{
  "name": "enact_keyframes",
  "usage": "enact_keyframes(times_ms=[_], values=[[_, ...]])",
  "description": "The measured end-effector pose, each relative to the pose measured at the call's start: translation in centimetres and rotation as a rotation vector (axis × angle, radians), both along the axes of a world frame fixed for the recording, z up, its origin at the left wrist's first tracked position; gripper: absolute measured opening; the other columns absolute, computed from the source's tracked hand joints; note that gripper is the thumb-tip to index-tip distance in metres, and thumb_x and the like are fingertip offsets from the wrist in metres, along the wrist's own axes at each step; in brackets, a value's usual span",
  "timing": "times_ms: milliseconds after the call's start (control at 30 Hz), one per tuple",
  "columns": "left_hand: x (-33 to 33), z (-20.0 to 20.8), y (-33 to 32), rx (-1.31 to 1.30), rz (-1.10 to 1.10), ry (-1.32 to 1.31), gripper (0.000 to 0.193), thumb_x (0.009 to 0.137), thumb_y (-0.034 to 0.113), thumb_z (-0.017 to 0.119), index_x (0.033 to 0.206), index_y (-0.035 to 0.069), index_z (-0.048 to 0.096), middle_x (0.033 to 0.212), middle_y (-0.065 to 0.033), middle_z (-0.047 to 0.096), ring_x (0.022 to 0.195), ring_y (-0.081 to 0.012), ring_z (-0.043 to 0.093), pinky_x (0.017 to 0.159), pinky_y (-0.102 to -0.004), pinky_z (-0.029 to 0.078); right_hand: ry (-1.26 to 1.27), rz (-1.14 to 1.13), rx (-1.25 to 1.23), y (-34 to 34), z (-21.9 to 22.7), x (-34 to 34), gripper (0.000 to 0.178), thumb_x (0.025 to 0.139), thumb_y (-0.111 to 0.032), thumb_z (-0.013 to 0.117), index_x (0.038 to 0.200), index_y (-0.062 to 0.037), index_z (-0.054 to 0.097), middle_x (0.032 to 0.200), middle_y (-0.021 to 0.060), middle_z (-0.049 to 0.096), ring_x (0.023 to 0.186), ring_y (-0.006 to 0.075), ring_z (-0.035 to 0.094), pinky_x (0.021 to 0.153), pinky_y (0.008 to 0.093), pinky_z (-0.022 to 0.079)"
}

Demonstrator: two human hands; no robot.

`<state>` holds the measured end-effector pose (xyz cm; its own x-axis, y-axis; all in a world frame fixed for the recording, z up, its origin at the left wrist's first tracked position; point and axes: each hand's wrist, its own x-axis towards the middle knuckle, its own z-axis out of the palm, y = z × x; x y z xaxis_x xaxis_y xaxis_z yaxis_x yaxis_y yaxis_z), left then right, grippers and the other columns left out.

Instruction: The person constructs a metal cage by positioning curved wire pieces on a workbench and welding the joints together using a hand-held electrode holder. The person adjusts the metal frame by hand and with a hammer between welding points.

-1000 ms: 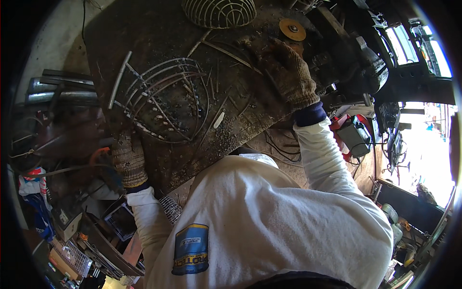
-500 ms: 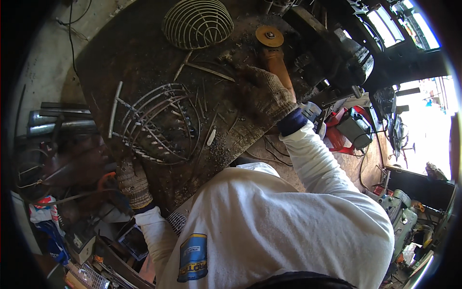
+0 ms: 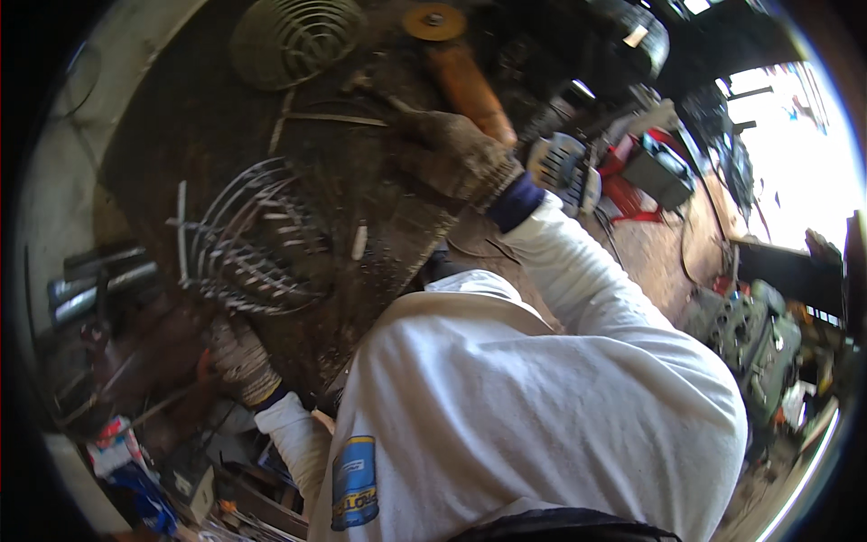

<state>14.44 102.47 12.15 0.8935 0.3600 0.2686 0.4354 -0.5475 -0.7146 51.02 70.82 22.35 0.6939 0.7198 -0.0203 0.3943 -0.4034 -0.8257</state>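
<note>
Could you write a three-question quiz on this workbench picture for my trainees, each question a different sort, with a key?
1. True or false: the left hand and the right hand both wear gloves.

2. What colour is the body of the angle grinder? (a) green (b) orange (c) blue

3. Fill in: in the picture, the wire dome lies to the ____ of the angle grinder.

Key: 1. True. 2. (b) orange. 3. left.
</note>
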Motion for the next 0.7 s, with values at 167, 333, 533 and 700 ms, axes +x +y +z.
enact_keyframes(times_ms=[167,333,533,700], values=[[-3.1,-3.4,3.4,-0.31,-0.155,-0.225,0.047,0.099,0.024,0.05,0.145,0.023,0.048,0.148,-0.0078,0.051,0.111,-0.0312,0.064,0.071,-0.0494,0.056,-0.234,-0.079,0.128,-2.6,0.2,-0.8,0.03,0.096,-0.015,0.065,0.121,0.0013,0.064,0.114,0.0142,0.071,0.099,0.0201,0.069,0.087,0.0327,0.055],[-1.3,-2.6,4.5,-0.322,-0.314,-0.274,0.039,0.097,0.023,0.056,0.136,0.022,0.058,0.138,-0.0038,0.059,0.112,-0.0271,0.063,0.089,-0.0413,0.054,0.056,-0.501,0.65,-9.4,1.2,-4.6,0.034,0.093,-0.001,0.066,0.126,-0.0002,0.062,0.109,0.0088,0.07,0.093,0.0158,0.068,0.082,0.0293,0.057],[-2.0,-2.0,4.9,-0.148,-0.135,0.001,0.041,0.097,0.02,0.055,0.137,0.015,0.056,0.131,-0.0118,0.063,0.11,-0.031,0.064,0.091,-0.0439,0.053,-0.056,-1.009,0.717,-22.0,-8.0,-5.4,0.033,0.1,-0.02,0.064,0.128,-0.0034,0.06,0.096,0.0067,0.069,0.076,0.0135,0.064,0.064,0.0266,0.051],[-3.7,-3.3,7.4,-0.251,-0.164,-0.06,0.047,0.097,0.019,0.055,0.143,0.01,0.05,0.134,-0.0144,0.06,0.113,-0.0297,0.062,0.096,-0.0416,0.05,0.333,-1.347,0.006,-34.6,-22.7,-2.1,0.036,0.093,-0.022,0.07,0.123,-0.0039,0.064,0.109,0.0064,0.07,0.087,0.0187,0.067,0.077,0.0313,0.054]])
